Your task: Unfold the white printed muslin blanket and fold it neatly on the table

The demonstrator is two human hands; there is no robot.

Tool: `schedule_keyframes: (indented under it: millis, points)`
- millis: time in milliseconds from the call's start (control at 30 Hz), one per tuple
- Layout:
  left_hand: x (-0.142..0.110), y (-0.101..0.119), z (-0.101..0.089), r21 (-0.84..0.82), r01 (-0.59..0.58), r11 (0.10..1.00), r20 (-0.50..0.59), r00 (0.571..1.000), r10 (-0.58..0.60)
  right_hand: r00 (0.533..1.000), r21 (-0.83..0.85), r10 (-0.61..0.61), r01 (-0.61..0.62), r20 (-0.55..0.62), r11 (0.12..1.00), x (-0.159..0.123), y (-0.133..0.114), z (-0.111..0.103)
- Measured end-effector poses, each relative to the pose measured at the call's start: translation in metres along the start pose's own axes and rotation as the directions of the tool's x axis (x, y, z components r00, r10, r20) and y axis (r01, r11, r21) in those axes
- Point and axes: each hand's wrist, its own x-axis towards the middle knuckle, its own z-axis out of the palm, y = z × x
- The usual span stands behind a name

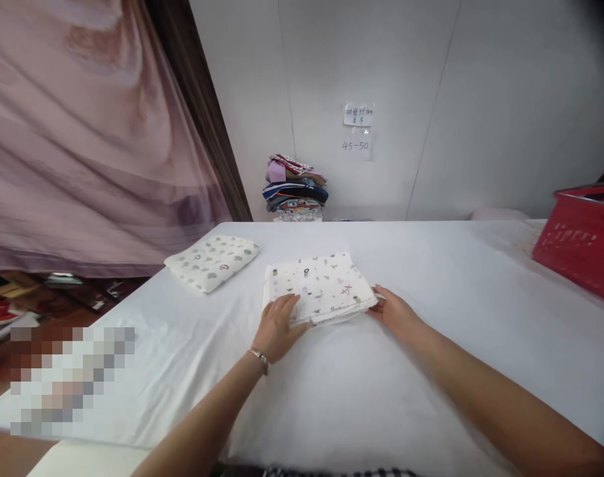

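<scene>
A folded white cloth (316, 285) with small scattered prints lies in the middle of the white-covered table. My left hand (278, 328) rests on its near left corner, fingers flat on top and thumb stretched along the front edge. At the right corner, my right hand (392, 311) grips the cloth's edge between thumb and fingers; part of those fingers is hidden beneath the layers. Another folded cloth (213, 262), white with grey and a few coloured leaf-like prints, lies apart at the table's left side.
A stack of folded fabrics (295, 189) stands by the wall behind the table (431, 265). A red plastic basket (583, 238) sits at the right. A pink curtain (83, 132) hangs at the left. Handwritten paper signs (358, 116) are on the wall. A blurred-out patch covers the left front.
</scene>
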Motion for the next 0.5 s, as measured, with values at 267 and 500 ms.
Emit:
schedule_keyframes:
  millis: [267, 500]
  points:
    - [-0.009, -0.016, 0.007, 0.087, -0.074, 0.993, -0.005, 0.997, 0.075, 0.999, -0.023, -0.032, 0.033, 0.02, 0.999, -0.007, 0.004, -0.007]
    - [-0.007, -0.019, 0.006, 0.08, -0.043, 0.996, -0.021, 0.999, 0.045, 0.964, -0.355, -0.255, 0.215, -0.07, 0.91, 0.008, 0.021, -0.004]
